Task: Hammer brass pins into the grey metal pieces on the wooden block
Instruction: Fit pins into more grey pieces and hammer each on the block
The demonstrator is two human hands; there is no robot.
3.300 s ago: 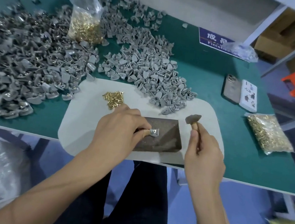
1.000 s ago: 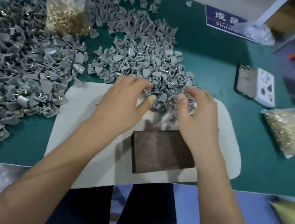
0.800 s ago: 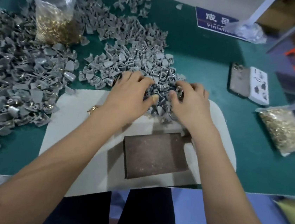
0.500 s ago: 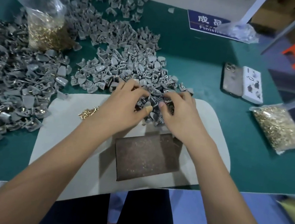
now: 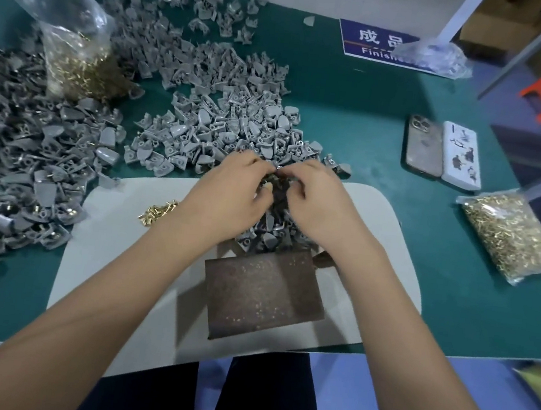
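Observation:
A brown wooden block (image 5: pixel 263 296) lies bare on a pale mat (image 5: pixel 106 246) at the table's near edge. Just beyond it my left hand (image 5: pixel 229 196) and my right hand (image 5: pixel 320 203) are cupped together around a heap of grey metal pieces (image 5: pixel 271 232), fingers curled into it. The heap spills down to the block's far edge. A small cluster of loose brass pins (image 5: pixel 157 212) lies on the mat left of my left wrist. A brown bit of the hammer (image 5: pixel 323 259) peeks out under my right wrist.
Big piles of grey pieces (image 5: pixel 224 122) cover the green table behind and to the left (image 5: pixel 13 169). Bags of brass pins stand at back left (image 5: pixel 77 58) and lie at right (image 5: pixel 511 235). Two phones (image 5: pixel 442 152) lie at right, near a blue sign (image 5: pixel 378 45).
The hammer and the single piece on the block have been let go. Both hands reached into the grey pile and have dragged a heap of pieces toward the block.

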